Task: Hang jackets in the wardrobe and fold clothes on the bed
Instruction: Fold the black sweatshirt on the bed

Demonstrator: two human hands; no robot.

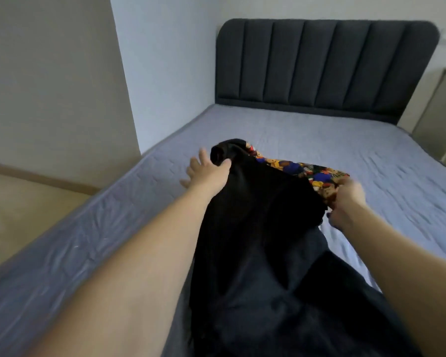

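Both hands work a black garment (pixel 255 228) on the bed (pixel 345 150): the left hand (pixel 206 173) lies with fingers spread, thumb against the bunched far end of the cloth, and the right hand (pixel 346 202) pinches the right edge. Under that far end lies a colourful patterned garment (pixel 319 176), just beyond the right hand. The black cloth runs from between the hands toward the person, before the dark headboard (pixel 325 70).

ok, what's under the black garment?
A colourful print cloth pokes out at the black garment's far edge, on the bed. The rest of it, and anything else underneath, is hidden.
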